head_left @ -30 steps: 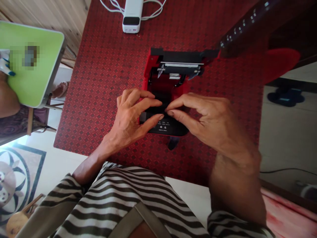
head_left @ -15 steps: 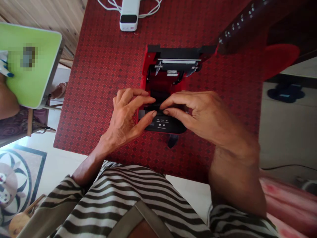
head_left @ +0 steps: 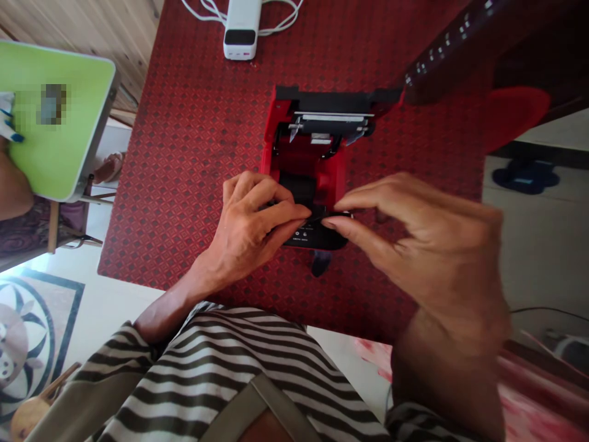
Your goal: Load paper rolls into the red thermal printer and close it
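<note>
A small red and black printer (head_left: pixel 339 179) stands on the table in front of me with its lid raised, so its inner red bay and a roller bar show. Across its black front panel, which carries white printed marks, lies a thin dark strip-like piece (head_left: pixel 317 216). My left hand (head_left: pixel 253 221) is closed, thumb and forefinger pinched at the strip's left end. With its thumb and forefinger together, my right hand (head_left: pixel 427 245) grips the other end. My fingers partly cover the piece, and its exact kind cannot be made out.
The table (head_left: pixel 193 135) has a red patterned cover. A white power bank (head_left: pixel 241 37) with white cables lies at the far edge. A dark carved chair part (head_left: pixel 442 55) juts in at the upper right. On the left is a green table (head_left: pixel 83 135) with another person's arm (head_left: pixel 13 184).
My right hand has moved right, away from the printer's bay, with the dark piece between its fingers. My left hand has shifted right and closed into a pinch.
</note>
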{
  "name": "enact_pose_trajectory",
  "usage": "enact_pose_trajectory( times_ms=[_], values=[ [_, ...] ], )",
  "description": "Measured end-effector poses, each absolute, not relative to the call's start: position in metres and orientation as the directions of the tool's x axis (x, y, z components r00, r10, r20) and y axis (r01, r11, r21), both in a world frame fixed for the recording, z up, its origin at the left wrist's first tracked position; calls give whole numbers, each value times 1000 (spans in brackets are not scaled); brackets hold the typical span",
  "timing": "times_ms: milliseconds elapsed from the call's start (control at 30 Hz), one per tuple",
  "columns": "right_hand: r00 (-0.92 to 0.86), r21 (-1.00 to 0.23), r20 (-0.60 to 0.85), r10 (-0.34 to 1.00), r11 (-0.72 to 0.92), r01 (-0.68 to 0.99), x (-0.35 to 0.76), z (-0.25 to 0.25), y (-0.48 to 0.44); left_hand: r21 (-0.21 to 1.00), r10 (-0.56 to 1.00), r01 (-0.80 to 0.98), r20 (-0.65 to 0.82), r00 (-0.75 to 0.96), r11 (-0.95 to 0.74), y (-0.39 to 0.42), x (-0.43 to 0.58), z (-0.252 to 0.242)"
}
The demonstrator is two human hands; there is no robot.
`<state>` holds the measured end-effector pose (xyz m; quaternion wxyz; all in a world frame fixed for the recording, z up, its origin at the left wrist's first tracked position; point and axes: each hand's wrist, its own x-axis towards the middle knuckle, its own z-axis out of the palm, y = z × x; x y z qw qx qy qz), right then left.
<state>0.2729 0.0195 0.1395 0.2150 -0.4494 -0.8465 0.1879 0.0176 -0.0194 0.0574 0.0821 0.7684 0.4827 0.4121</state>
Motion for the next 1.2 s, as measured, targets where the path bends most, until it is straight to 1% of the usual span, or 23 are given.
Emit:
enact_pose_trajectory(
  times_ms=[100, 167, 200, 267, 300, 400, 467, 567, 733, 800, 867, 933, 1000, 1100, 1200],
  values=[
    [-409, -409, 324, 853, 516, 753, 275, 147, 34, 522, 801, 660, 559, 214, -540, -21, 18, 56],
    [-366, -375, 427, 827, 531, 760, 274, 140, 56, 501, 790, 666, 570, 226, -552, -21, 18, 57],
    [-383, -380, 436, 815, 552, 742, 273, 133, 69, 485, 781, 672, 580, 232, -559, -21, 18, 57],
    [-425, -324, 564, 708, 663, 676, 272, 116, 92, 454, 771, 691, 589, 242, -563, -22, 18, 58],
    [-479, -296, 594, 646, 729, 617, 272, 108, 99, 441, 769, 699, 589, 247, -563, -23, 18, 59],
    [-475, -306, 589, 654, 725, 617, 272, 100, 95, 406, 763, 718, 590, 266, -565, -27, 18, 61],
    [-436, -334, 584, 685, 692, 640, 273, 104, 77, 379, 752, 730, 599, 275, -568, -28, 18, 62],
    [-430, -373, 558, 710, 677, 634, 277, 109, 50, 330, 726, 740, 619, 299, -586, -30, 17, 63],
    [-455, -406, 580, 675, 724, 557, 282, 94, 31, 293, 700, 739, 638, 321, -606, -31, 16, 64],
    [-450, -437, 574, 684, 721, 539, 283, 88, 27, 300, 699, 737, 644, 312, -606, -31, 16, 63],
    [-438, -480, 539, 720, 690, 542, 284, 85, 23, 318, 704, 733, 646, 296, -601, -31, 16, 61],
    [-442, -497, 507, 740, 670, 552, 285, 85, 20, 346, 714, 725, 641, 281, -596, -32, 16, 59],
    [-459, -477, 501, 734, 677, 561, 285, 84, 18, 379, 732, 718, 628, 263, -583, -33, 16, 56],
    [-461, -434, 552, 695, 711, 553, 283, 77, 16, 415, 756, 716, 610, 239, -561, -36, 15, 54],
    [-434, -421, 598, 674, 725, 545, 280, 69, 14, 450, 767, 696, 601, 227, -559, -37, 13, 59]
  ],
)
